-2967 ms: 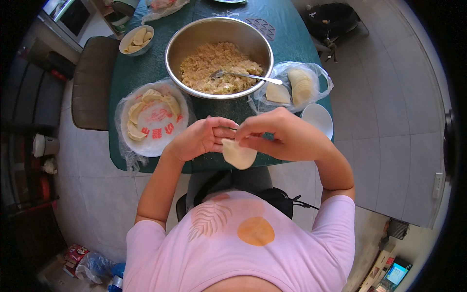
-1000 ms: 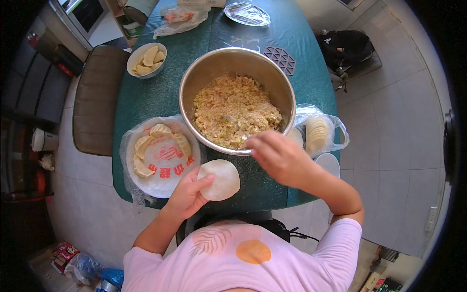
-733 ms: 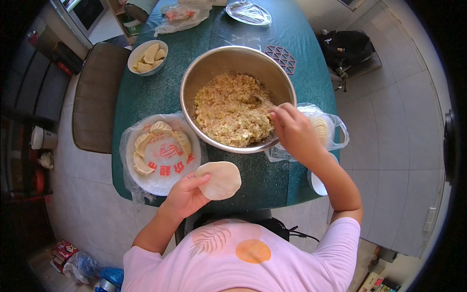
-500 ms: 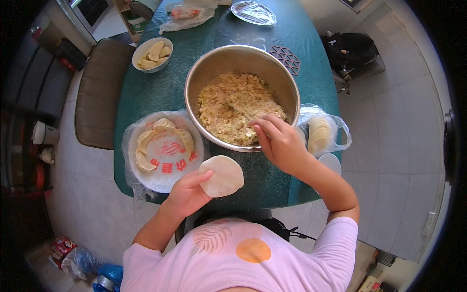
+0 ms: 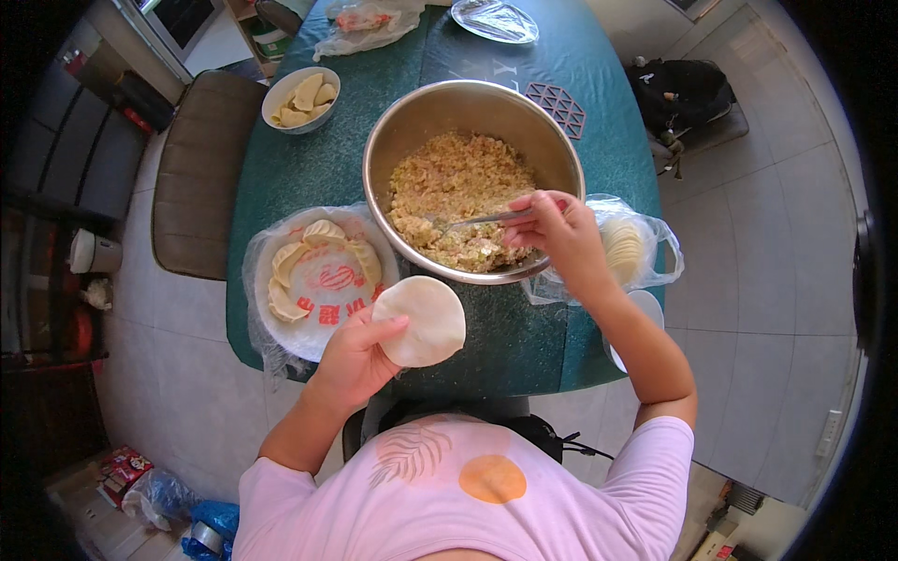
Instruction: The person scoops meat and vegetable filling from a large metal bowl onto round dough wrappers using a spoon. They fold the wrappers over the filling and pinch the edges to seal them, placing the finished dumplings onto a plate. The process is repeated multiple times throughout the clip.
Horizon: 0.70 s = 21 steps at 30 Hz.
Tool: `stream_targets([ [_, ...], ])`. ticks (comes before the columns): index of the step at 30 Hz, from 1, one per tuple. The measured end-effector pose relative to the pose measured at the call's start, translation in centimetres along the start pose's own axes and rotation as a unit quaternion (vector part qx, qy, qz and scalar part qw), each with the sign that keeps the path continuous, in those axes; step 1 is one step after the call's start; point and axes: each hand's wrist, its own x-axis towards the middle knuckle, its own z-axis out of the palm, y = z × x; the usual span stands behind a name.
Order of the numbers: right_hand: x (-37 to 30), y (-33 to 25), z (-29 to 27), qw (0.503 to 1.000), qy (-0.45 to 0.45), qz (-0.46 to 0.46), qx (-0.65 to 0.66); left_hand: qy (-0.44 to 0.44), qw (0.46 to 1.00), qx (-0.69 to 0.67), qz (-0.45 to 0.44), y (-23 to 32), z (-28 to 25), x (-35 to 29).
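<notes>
My left hand [image 5: 354, 363] holds a round, flat dumpling wrapper [image 5: 423, 323] by its left edge, thumb on top. My right hand [image 5: 559, 234] grips the handle of a slim metal utensil [image 5: 482, 219] over the big steel bowl [image 5: 468, 101]. The utensil's head lies in the chopped filling [image 5: 458, 173], so its shape is hard to make out. Left of the wrapper, several folded dumplings [image 5: 286, 265] line the edge of a plate [image 5: 297, 342] covered with a printed plastic bag. Beside my right forearm is a stack of wrappers [image 5: 625, 251] in a clear plastic bag [image 5: 670, 266].
A bowl of dumplings [image 5: 329, 110] stands at the far left of the green-covered table [image 5: 486, 351]. Toward the back are a film-wrapped plate [image 5: 496, 21], a plastic bag [image 5: 369, 23] and a lattice trivet [image 5: 558, 112]. A pale dish [image 5: 645, 313] sits under my right forearm.
My right hand has risen slightly and moved right, and the utensil now shows, slanting into the filling. My left hand has tipped the wrapper up and shifted it slightly. The view has shifted a little.
</notes>
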Motion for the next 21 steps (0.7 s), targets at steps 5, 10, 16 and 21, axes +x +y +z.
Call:
stream_targets([
  [5, 0.5, -0.4, -3.1, 0.996, 0.057, 0.027, 0.064, 0.001, 0.999, -0.029, 0.021, 1.3, 1.6, 0.6],
  [10, -0.4, -2.5, -5.8, 0.992, 0.069, -0.046, 0.094, -0.018, 0.996, -0.086, 0.001, 2.6, 3.5, 2.5],
  [16, -3.9, -5.6, -6.3, 0.986, 0.017, -0.143, 0.087, -0.002, 0.993, -0.117, 0.015, 3.5, 5.2, 5.9],
  [21, -6.5, -4.8, -3.9, 0.974, -0.022, -0.221, -0.038, -0.046, 0.988, -0.142, 0.024, 3.3, 5.8, 6.3],
])
